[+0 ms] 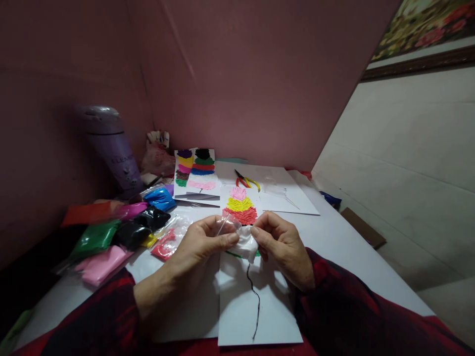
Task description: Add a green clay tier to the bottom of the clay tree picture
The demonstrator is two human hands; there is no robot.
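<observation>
My left hand (208, 237) pinches the clear plastic edge of a small bag of white clay (246, 241). On the bag's right side, my right hand (276, 242) grips it between thumb and fingers. Both hands hold it just above a white card (237, 306). Pink, yellow and red textured clay bands (239, 207) show on the card beyond the hands, with a strip of green partly hidden under the bag. A dark wavy line (256, 296) runs down the card's lower part.
Colored clay packets (96, 238) lie at the left, near a purple tumbler (117, 153). Behind the hands are a second decorated card (196, 170), red-and-yellow-handled pliers (247, 182) and a white sheet (297, 198) with a thin pointed tool. A brown piece (361, 227) is at the right.
</observation>
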